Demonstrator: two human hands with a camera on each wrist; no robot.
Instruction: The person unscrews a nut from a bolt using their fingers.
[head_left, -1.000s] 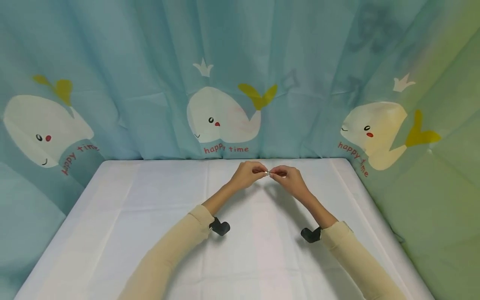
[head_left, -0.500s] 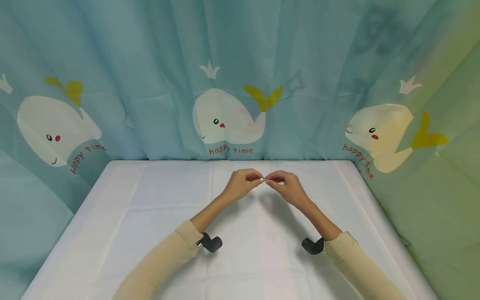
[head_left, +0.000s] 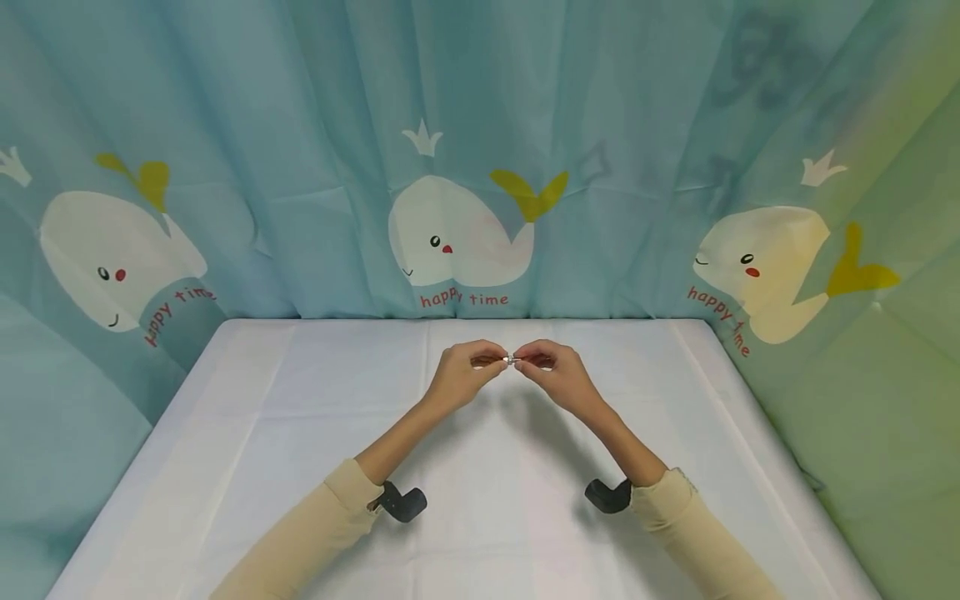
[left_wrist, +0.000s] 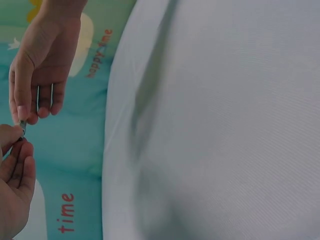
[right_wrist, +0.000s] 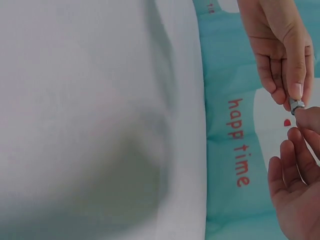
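Between the fingertips of both hands is a small silver bolt with a hex-sided part (right_wrist: 297, 105), held above the far half of the table. My left hand (head_left: 459, 377) pinches its left end between thumb and fingers. From the other side, my right hand (head_left: 561, 377) pinches the right end, its thumb tip close against the hex part in the right wrist view. Fingertips cover most of the bolt, so only a short metallic stretch shows. In the left wrist view, a bit of silver shows below the thumb of the right hand (left_wrist: 42, 65).
A white cloth covers the table (head_left: 315, 450), where shadows of both arms fall. Behind it hangs a blue-green curtain (head_left: 300, 250) printed with whales, and a greener panel runs down the right side. A black device (head_left: 403, 503) sits at each sleeve cuff.
Both hands, still together on the bolt, have shifted left and a little nearer the person. The head view has turned slightly left.
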